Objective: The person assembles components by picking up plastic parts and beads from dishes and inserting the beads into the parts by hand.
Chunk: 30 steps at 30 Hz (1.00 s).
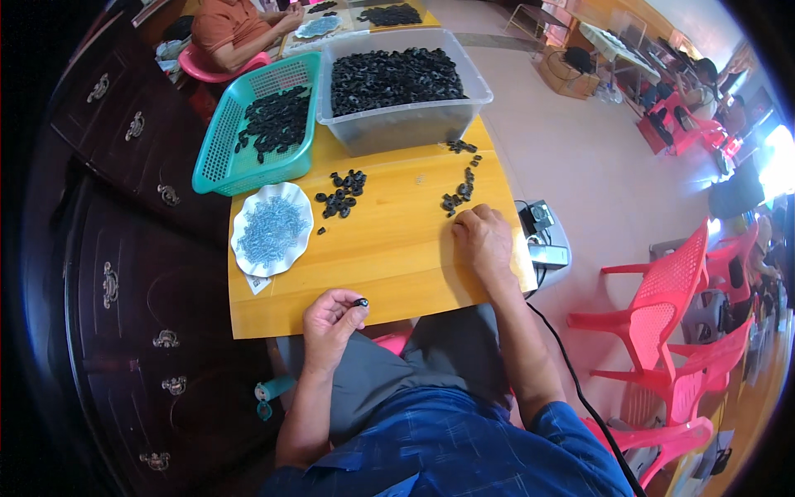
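My left hand [331, 319], at the near edge of the yellow table, pinches a small black part [361, 303] between thumb and finger. My right hand [484, 238] rests at the table's right side with fingers curled down; whether anything is in them is hidden. Just beyond its fingertips lie loose black parts [454, 201], strung out toward the back. Another loose cluster of small black ring-like parts [341, 197] lies left of the middle. A white wavy-rimmed plate [301, 242] beside it carries a heap of small clear bluish pieces [272, 228].
At the back stand a green perforated basket [217, 157] with black pieces and a translucent bin [397, 132] heaped with small black parts. Dark drawers [141, 248] flank the left. Pink chairs [654, 311] and a cable [571, 364] are on the right. Another person [232, 33] sits beyond.
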Each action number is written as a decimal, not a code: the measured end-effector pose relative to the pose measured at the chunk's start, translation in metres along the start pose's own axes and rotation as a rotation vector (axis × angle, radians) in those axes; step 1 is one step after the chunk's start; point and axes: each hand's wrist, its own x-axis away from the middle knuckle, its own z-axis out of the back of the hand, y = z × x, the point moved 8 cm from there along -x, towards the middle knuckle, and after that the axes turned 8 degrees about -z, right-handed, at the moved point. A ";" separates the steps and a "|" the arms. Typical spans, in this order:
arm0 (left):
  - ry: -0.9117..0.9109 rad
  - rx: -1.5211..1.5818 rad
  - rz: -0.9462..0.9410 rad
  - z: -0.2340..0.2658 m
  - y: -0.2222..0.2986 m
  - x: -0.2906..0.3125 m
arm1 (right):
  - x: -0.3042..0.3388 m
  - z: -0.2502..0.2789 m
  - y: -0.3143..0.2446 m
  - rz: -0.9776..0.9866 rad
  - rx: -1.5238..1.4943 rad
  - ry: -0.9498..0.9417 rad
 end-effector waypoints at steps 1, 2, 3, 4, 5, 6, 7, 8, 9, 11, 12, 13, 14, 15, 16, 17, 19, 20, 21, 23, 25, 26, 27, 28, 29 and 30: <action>-0.017 0.009 0.004 -0.002 -0.001 0.001 | 0.001 -0.003 0.001 -0.002 0.017 -0.016; 0.008 0.007 0.010 -0.001 -0.001 0.001 | 0.001 -0.003 0.002 0.007 0.005 -0.010; 0.027 0.008 0.014 0.000 -0.002 0.001 | 0.002 -0.005 0.002 0.003 0.016 -0.016; 0.047 -0.033 0.036 0.002 -0.004 0.002 | 0.002 -0.002 0.002 0.023 0.025 0.013; 0.053 -0.046 0.043 0.002 -0.004 0.003 | 0.003 -0.003 0.003 0.018 0.043 -0.008; 0.049 -0.045 0.031 0.001 -0.003 0.001 | 0.002 -0.002 0.000 0.049 0.029 -0.005; 0.059 -0.089 0.028 0.001 -0.003 0.000 | 0.002 0.005 -0.002 0.077 0.039 0.060; 0.068 -0.095 0.031 0.000 -0.004 0.000 | -0.001 0.004 0.000 0.039 0.064 0.028; 0.073 -0.089 0.017 0.000 -0.002 0.000 | 0.000 0.017 -0.002 0.053 -0.072 0.128; 0.071 -0.069 0.008 -0.001 -0.003 0.000 | 0.000 0.034 -0.011 0.106 -0.197 0.230; 0.081 -0.091 0.010 0.001 -0.003 0.000 | -0.001 0.038 -0.015 0.101 -0.269 0.212; 0.062 -0.074 -0.008 0.000 -0.003 0.000 | -0.001 0.039 -0.019 0.088 -0.348 0.171; 0.046 -0.069 -0.019 -0.001 -0.003 -0.001 | 0.001 0.046 -0.024 0.120 -0.453 0.194; 0.038 -0.047 -0.018 -0.002 -0.005 0.001 | 0.003 0.050 -0.030 0.130 -0.452 0.203; 0.034 -0.026 -0.015 -0.001 -0.006 0.002 | 0.004 0.044 -0.034 0.102 -0.578 0.082; 0.035 -0.029 -0.016 0.000 -0.007 0.001 | 0.005 0.038 -0.039 0.081 -0.714 -0.036; 0.022 0.006 -0.005 -0.001 -0.009 0.001 | 0.012 0.034 -0.051 0.092 -0.791 -0.123; 0.033 0.001 -0.003 0.001 -0.009 0.002 | 0.016 0.026 -0.056 0.044 -0.909 -0.236; 0.030 0.009 0.010 0.000 -0.009 0.002 | 0.020 0.018 -0.063 0.011 -1.038 -0.347; 0.022 0.040 0.035 -0.001 -0.008 0.001 | 0.025 0.012 -0.073 0.021 -1.062 -0.393; 0.003 0.029 0.034 -0.004 -0.005 -0.002 | 0.030 0.010 -0.086 0.122 -1.179 -0.465; -0.009 0.015 0.040 -0.005 -0.003 -0.002 | 0.033 0.001 -0.085 0.065 -1.213 -0.544; 0.026 0.038 0.056 -0.004 -0.004 0.000 | 0.039 -0.012 -0.086 -0.014 -1.196 -0.683; 0.034 0.051 0.065 -0.004 -0.005 0.001 | 0.044 -0.021 -0.083 -0.127 -1.276 -0.772; 0.057 0.025 0.074 -0.003 -0.006 0.002 | 0.045 -0.021 -0.083 -0.126 -1.335 -0.773; 0.011 0.035 0.085 -0.005 -0.006 0.001 | 0.048 -0.026 -0.082 -0.166 -1.323 -0.816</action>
